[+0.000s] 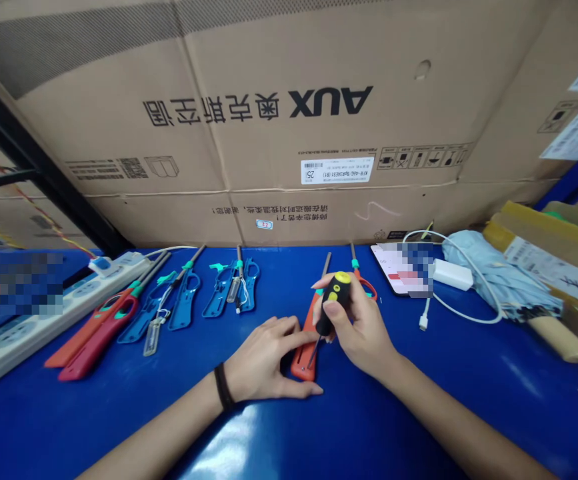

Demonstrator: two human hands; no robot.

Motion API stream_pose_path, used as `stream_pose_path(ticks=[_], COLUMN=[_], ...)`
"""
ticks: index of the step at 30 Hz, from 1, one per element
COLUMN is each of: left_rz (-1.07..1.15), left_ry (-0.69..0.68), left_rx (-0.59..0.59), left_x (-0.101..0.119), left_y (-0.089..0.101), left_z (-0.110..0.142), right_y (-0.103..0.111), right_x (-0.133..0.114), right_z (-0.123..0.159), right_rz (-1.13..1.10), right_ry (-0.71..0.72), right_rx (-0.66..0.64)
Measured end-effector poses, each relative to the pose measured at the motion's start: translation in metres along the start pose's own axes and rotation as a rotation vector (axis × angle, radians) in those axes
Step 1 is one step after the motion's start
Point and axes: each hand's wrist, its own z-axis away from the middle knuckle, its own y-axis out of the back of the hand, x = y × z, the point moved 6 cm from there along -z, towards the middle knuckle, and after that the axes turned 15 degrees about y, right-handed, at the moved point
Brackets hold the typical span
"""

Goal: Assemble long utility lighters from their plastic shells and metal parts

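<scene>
An orange gas lighter [301,367] with a long metal nozzle lies on the blue table. My left hand [263,357] grips it against the table, index finger across the body and thumb by its lower end. In my right hand [366,330] is a black and yellow screwdriver [340,287], held tilted, with its tip at the lower part of the lighter's body. Fingers and handle hide the middle of the lighter. Just behind my right hand another orange lighter [367,287] partly shows.
To the left lie opened blue lighters [183,303] with their inner parts, red lighters [99,333] and a white power strip [81,300]. On the right are a phone [393,270], a white charger [453,274] and a folded light-blue umbrella [499,273]. A large cardboard box [269,153] stands behind.
</scene>
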Motion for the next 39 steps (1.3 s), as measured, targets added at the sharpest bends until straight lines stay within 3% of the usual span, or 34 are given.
stream_pose_path(ticks=[10,17,22,33,39], left_rz=[0.044,0.028,0.037,0.020,0.040], left_ry=[-0.026,-0.021,-0.031,-0.018,-0.024], left_rx=[-0.026,-0.026,-0.013,-0.006,-0.024], left_x=[-0.003,-0.003,-0.004,-0.002,-0.002], left_y=[-0.003,-0.003,-0.003,-0.003,-0.002], left_z=[0.003,0.003,0.003,0.003,0.002], right_y=[0.000,-0.002,0.001,-0.003,-0.006], right_x=[0.001,-0.001,-0.005,-0.003,-0.016], right_z=[0.010,0.007,0.006,0.007,0.000], right_rz=[0.040,0.040,0.045,0.097,0.105], right_ry=[0.078,0.040,0.085,0.070,0.146], right_rx=[0.063,-0.014,0.024,-0.046,-0.142])
